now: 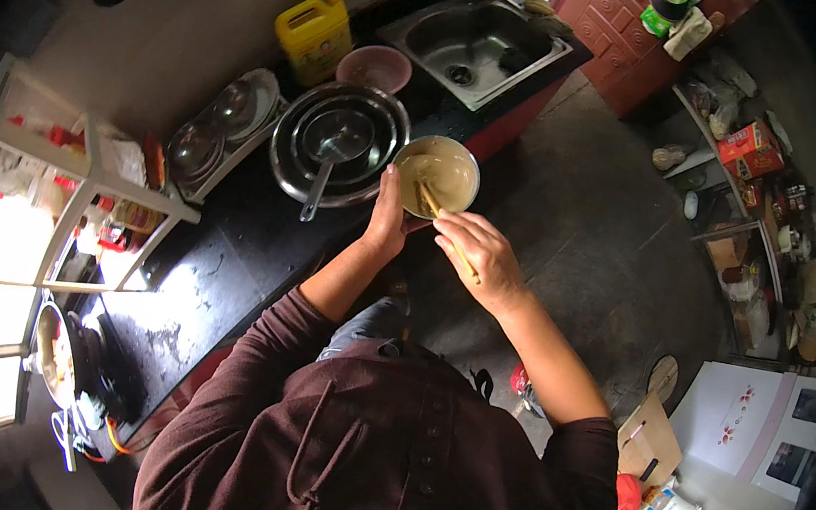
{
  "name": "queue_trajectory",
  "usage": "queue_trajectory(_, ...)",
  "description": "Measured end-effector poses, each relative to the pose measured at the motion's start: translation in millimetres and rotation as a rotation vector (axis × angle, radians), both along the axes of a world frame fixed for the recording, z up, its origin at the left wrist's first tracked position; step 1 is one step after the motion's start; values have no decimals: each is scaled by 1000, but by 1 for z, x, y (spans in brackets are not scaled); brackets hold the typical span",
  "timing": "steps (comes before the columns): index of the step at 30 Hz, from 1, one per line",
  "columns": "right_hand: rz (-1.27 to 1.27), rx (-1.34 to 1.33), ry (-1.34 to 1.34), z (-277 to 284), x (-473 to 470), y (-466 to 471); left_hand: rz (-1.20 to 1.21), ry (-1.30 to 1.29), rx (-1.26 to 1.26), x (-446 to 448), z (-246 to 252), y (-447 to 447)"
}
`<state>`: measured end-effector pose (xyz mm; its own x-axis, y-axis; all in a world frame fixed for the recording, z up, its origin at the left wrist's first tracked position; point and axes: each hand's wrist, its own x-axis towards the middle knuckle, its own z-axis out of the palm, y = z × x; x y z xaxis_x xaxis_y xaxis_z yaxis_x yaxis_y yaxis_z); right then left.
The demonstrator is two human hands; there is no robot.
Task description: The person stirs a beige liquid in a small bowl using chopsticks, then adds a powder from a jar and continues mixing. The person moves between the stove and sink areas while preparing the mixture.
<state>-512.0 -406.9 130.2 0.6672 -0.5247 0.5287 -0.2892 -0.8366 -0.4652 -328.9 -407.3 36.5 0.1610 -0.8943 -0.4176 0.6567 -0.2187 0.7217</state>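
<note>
My left hand [387,215] grips the left side of a bowl [469,158] that holds a pale yellow batter-like mixture. With my right hand [479,256] I hold wooden chopsticks [462,255], whose lower ends dip into the mixture near the bowl's front wall. The bowl is held up off the counter, just beyond its edge. Left of it, nested steel basins [281,160] stand on the black counter, and a metal ladle [317,190] lies in the innermost one. A pink bowl [375,68] sits behind the basins.
A steel sink [501,77] is set into the dark counter [226,257] at the back. Beside the wall stands a yellow jug with a pump [312,36]. A dish rack with bowls [238,152] and a white shelf [82,195] are at left. Crowded shelves [734,179] line the right.
</note>
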Motion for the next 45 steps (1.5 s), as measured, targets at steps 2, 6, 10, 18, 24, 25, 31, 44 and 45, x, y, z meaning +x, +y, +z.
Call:
queue_trajectory(2, -74, -41, 51, 0, -10, -27, -3, -2, -38, -9, -2, -30)
queue_trajectory(6, -110, 1, 137, 4, -33, -68, -2, -5, -1, -27, -2, -92)
queue_trajectory(10, -29, 19, 83, 6, -34, -119, -7, 51, -36, -44, -6, -137)
queue_trajectory(18, 3, 65, 114, 8, -35, -219, 43, -19, -19, -46, -1, -227)
queue_trajectory(24, -6, 43, 100, -2, -36, -289, 107, -71, 14, -38, -10, -289)
queue_trajectory(25, 73, 20, 79, -4, -36, -300, 122, -85, 32, -37, -14, -299)
queue_trajectory(31, 107, 88, 86, -15, -32, -384, 227, -109, 50, -36, -26, -353)
queue_trajectory(44, 386, 158, 74, -25, -32, -520, 494, -42, 75, -47, -53, -439)
queue_trajectory(45, 345, 175, 90, -28, -27, -527, 508, -39, 37, -44, -60, -442)
